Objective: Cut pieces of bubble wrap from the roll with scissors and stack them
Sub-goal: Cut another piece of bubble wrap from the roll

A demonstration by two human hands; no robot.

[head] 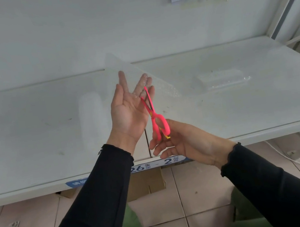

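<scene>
Mid-cut, the right hand point(181, 143) grips pink scissors point(156, 120) biting into bubble wrap point(116, 64) draped over the flat, straight-fingered left hand point(127, 113), with cut pieces point(220, 80) already stacked on the table point(243, 110) and the roll point(90, 113) seemingly far from spent.

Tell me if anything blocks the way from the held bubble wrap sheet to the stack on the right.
Nothing visible does; only the table shows between the bubble wrap sheet and the stack.

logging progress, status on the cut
Left hand open, fingers straight behind the wrap. Right hand grips scissors, blades open at the wrap. Roll and stack lie apart on the table. Nothing in the way.
</scene>
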